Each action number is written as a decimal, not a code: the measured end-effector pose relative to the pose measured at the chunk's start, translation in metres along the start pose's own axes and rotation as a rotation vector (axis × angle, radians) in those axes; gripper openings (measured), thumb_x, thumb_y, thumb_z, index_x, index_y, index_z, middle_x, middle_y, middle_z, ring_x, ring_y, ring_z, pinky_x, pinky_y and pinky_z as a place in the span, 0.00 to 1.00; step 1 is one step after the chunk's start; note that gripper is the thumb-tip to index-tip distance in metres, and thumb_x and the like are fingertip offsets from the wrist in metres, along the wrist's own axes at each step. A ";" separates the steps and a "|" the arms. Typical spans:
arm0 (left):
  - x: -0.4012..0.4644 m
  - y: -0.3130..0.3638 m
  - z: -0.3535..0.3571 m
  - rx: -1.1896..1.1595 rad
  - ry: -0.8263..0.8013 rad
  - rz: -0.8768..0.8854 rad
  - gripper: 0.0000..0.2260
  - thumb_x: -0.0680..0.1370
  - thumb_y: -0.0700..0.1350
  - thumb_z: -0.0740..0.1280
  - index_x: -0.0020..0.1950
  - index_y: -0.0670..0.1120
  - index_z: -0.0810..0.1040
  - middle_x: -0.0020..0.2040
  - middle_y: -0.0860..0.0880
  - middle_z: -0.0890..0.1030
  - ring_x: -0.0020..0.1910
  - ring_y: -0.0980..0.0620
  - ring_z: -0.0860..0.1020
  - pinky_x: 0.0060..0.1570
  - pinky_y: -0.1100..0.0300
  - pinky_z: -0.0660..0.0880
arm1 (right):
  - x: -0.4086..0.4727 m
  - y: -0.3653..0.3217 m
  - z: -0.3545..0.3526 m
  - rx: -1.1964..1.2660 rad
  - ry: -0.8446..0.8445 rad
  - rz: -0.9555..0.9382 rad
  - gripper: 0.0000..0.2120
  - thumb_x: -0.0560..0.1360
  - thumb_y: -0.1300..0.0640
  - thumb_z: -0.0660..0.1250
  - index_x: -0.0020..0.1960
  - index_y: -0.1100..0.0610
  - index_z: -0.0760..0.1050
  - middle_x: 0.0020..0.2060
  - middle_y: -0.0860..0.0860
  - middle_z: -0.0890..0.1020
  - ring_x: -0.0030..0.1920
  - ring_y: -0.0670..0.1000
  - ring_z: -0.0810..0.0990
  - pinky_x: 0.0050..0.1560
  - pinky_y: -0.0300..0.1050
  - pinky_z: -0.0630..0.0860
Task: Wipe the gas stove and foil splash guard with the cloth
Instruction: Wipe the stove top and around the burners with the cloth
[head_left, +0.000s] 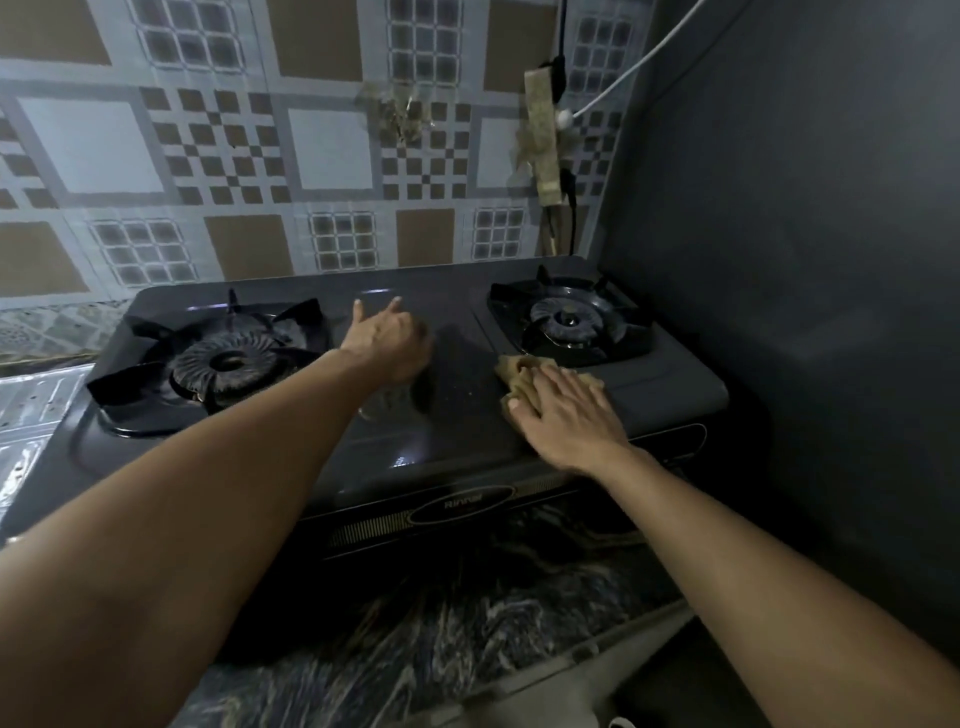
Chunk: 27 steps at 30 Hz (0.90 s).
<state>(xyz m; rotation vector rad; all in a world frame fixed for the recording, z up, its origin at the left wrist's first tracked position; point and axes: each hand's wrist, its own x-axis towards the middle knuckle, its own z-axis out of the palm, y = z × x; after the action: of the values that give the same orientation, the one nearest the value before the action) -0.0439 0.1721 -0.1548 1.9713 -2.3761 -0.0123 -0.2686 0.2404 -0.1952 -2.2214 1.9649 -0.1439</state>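
Observation:
A black two-burner gas stove (457, 415) stands on a dark marbled counter. My right hand (563, 415) lies flat on a tan cloth (511, 371), pressing it onto the stove top just in front of the right burner (569, 322). My left hand (387, 338) rests on the middle of the stove top between the burners, fingers spread, holding nothing. The left burner (223, 361) sits under its black pan support. A patterned foil splash guard (218, 171) covers the wall behind the stove.
A dark wall (789, 234) rises close on the right of the stove. A taped power strip (543, 135) with a white cable hangs on the back wall. Foil sheet (31, 410) covers the counter at left. The marbled counter edge (467, 639) runs in front.

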 end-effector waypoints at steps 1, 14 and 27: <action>-0.003 0.008 -0.001 -0.011 -0.014 0.009 0.18 0.83 0.50 0.53 0.65 0.44 0.76 0.70 0.41 0.72 0.73 0.43 0.64 0.73 0.37 0.50 | -0.008 0.015 -0.001 -0.007 0.026 0.007 0.33 0.79 0.37 0.45 0.79 0.54 0.53 0.79 0.50 0.52 0.78 0.51 0.49 0.76 0.53 0.45; -0.026 0.014 0.011 -0.083 -0.087 -0.041 0.17 0.79 0.50 0.55 0.60 0.45 0.78 0.63 0.40 0.76 0.66 0.40 0.70 0.71 0.36 0.52 | -0.011 0.078 -0.007 -0.059 0.113 0.124 0.35 0.77 0.34 0.45 0.76 0.55 0.57 0.78 0.52 0.57 0.77 0.54 0.52 0.76 0.57 0.48; -0.040 0.004 0.019 -0.109 -0.179 -0.015 0.24 0.82 0.54 0.46 0.78 0.52 0.56 0.80 0.49 0.50 0.79 0.45 0.44 0.70 0.32 0.37 | -0.009 0.122 -0.012 -0.172 0.157 -0.032 0.40 0.76 0.32 0.36 0.77 0.58 0.56 0.77 0.53 0.60 0.77 0.52 0.53 0.76 0.56 0.46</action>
<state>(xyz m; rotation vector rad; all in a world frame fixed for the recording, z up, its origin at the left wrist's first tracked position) -0.0410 0.2114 -0.1751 2.0153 -2.4069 -0.3244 -0.3909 0.2347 -0.2064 -2.4170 2.0956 -0.1647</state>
